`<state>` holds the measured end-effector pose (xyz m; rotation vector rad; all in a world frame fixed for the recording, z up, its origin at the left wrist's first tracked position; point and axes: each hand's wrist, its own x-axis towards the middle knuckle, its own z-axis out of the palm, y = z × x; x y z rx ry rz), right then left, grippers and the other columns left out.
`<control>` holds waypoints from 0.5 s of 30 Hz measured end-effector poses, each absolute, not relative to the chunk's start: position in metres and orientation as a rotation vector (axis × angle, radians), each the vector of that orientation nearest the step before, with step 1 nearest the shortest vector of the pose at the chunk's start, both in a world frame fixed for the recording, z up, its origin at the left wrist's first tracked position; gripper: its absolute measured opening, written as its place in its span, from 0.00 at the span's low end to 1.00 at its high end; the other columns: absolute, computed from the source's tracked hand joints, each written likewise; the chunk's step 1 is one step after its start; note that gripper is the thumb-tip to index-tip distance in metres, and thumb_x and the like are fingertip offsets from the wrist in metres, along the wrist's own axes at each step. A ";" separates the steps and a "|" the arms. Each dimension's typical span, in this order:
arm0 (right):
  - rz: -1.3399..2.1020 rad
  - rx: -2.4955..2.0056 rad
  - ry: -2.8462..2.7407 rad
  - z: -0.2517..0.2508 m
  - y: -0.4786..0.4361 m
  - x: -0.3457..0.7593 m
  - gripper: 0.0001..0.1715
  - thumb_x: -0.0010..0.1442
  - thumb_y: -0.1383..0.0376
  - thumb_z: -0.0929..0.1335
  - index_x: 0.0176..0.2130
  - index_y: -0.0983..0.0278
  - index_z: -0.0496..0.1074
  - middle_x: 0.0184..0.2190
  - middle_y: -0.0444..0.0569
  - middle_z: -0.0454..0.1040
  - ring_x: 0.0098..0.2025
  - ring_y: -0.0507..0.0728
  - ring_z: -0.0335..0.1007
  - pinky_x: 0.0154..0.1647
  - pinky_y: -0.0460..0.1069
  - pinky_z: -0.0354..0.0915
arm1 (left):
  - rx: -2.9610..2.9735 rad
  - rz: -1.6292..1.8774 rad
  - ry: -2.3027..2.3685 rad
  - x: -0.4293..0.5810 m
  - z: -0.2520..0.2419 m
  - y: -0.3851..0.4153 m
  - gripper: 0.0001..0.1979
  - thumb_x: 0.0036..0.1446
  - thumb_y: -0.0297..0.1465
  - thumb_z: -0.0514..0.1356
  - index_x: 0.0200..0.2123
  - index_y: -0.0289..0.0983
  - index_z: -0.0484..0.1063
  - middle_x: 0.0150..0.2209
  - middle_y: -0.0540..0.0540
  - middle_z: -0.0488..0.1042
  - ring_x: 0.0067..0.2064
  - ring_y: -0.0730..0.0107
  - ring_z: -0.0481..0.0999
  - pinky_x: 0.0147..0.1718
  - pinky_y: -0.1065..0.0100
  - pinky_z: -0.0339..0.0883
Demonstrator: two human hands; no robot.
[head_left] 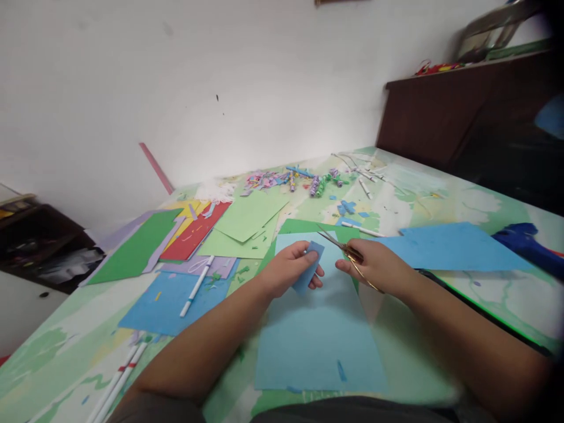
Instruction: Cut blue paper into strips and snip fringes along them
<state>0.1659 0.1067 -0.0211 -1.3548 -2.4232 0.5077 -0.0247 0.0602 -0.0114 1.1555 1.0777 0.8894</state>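
Observation:
Between the thumb and fingers of my left hand (288,265) is a small blue foam strip (309,267), tilted upright. My right hand (379,263) grips a pair of gold-handled scissors (348,249), its fingers in the loops and its thumb partly visible. The blades point up and left, apart from the strip and just above its right side. Both hands are over a light blue sheet (319,346), which lies partly over a green sheet (295,225). A thin blue scrap (342,371) rests near the light blue sheet's lower edge.
Coloured sheets, including a red one (194,232) and a blue one (154,302), spread to the left. White sticks (196,288) and scraps lie among them. Curled purple and green pieces (318,187) sit at the back. At right are a large blue sheet (462,247) and a dark blue tool (524,247).

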 end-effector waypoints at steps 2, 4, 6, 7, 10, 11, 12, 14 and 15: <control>0.484 -1.330 -2.467 -0.021 0.106 0.166 0.22 0.50 0.47 0.61 0.22 0.61 0.56 0.20 0.43 0.63 0.22 0.51 0.56 0.20 0.46 0.49 | 1.130 0.905 1.078 -0.023 -0.014 0.061 0.12 0.48 0.37 0.58 0.30 0.33 0.64 0.27 0.47 0.71 0.26 0.74 0.74 0.27 0.71 0.68; 0.465 -1.301 -2.510 -0.021 0.103 0.165 0.22 0.49 0.46 0.62 0.23 0.61 0.58 0.20 0.44 0.63 0.22 0.51 0.56 0.20 0.46 0.49 | 1.115 0.935 1.090 -0.022 -0.015 0.061 0.10 0.48 0.34 0.58 0.28 0.32 0.66 0.29 0.46 0.72 0.28 0.74 0.73 0.29 0.72 0.68; 0.461 -1.272 -2.541 -0.021 0.101 0.164 0.21 0.49 0.47 0.62 0.24 0.62 0.59 0.21 0.45 0.64 0.23 0.52 0.57 0.21 0.46 0.49 | 1.111 0.965 1.094 -0.021 -0.015 0.060 0.08 0.48 0.33 0.57 0.29 0.32 0.68 0.29 0.46 0.72 0.26 0.76 0.72 0.24 0.73 0.67; 0.462 -1.262 -2.553 -0.021 0.099 0.164 0.21 0.49 0.47 0.63 0.24 0.62 0.59 0.22 0.45 0.65 0.23 0.52 0.57 0.21 0.46 0.49 | 1.114 0.981 1.090 -0.021 -0.016 0.060 0.08 0.48 0.32 0.57 0.30 0.33 0.68 0.29 0.46 0.71 0.24 0.77 0.71 0.21 0.74 0.66; 0.456 -1.251 -2.581 -0.022 0.097 0.162 0.20 0.49 0.48 0.63 0.24 0.62 0.59 0.22 0.46 0.64 0.24 0.52 0.57 0.21 0.46 0.50 | 1.152 1.023 1.067 -0.021 -0.017 0.058 0.08 0.49 0.32 0.56 0.32 0.34 0.67 0.26 0.49 0.70 0.21 0.78 0.69 0.19 0.74 0.65; 0.449 -1.249 -2.590 -0.022 0.096 0.161 0.20 0.50 0.48 0.63 0.24 0.62 0.59 0.22 0.46 0.64 0.24 0.52 0.57 0.21 0.46 0.50 | 1.167 1.038 1.058 -0.022 -0.018 0.057 0.08 0.49 0.33 0.56 0.32 0.35 0.67 0.25 0.49 0.69 0.22 0.78 0.69 0.20 0.74 0.65; 0.443 -1.243 -2.599 -0.022 0.095 0.161 0.20 0.50 0.49 0.63 0.24 0.62 0.59 0.23 0.47 0.64 0.24 0.53 0.56 0.21 0.46 0.50 | 1.182 1.050 1.054 -0.022 -0.018 0.057 0.08 0.50 0.33 0.55 0.31 0.35 0.67 0.25 0.50 0.69 0.22 0.78 0.69 0.20 0.74 0.65; 0.442 -1.215 -2.615 -0.023 0.094 0.160 0.19 0.49 0.49 0.63 0.25 0.62 0.60 0.23 0.47 0.65 0.25 0.53 0.57 0.22 0.47 0.51 | 1.221 1.055 1.067 -0.021 -0.017 0.055 0.08 0.50 0.34 0.55 0.30 0.35 0.67 0.24 0.50 0.68 0.22 0.78 0.69 0.21 0.74 0.65; 0.448 -1.198 -2.621 -0.024 0.093 0.159 0.19 0.49 0.49 0.63 0.25 0.62 0.60 0.23 0.47 0.65 0.25 0.54 0.58 0.23 0.47 0.51 | 1.247 1.048 1.090 -0.021 -0.016 0.055 0.07 0.50 0.33 0.54 0.28 0.34 0.67 0.24 0.50 0.68 0.23 0.78 0.69 0.22 0.73 0.65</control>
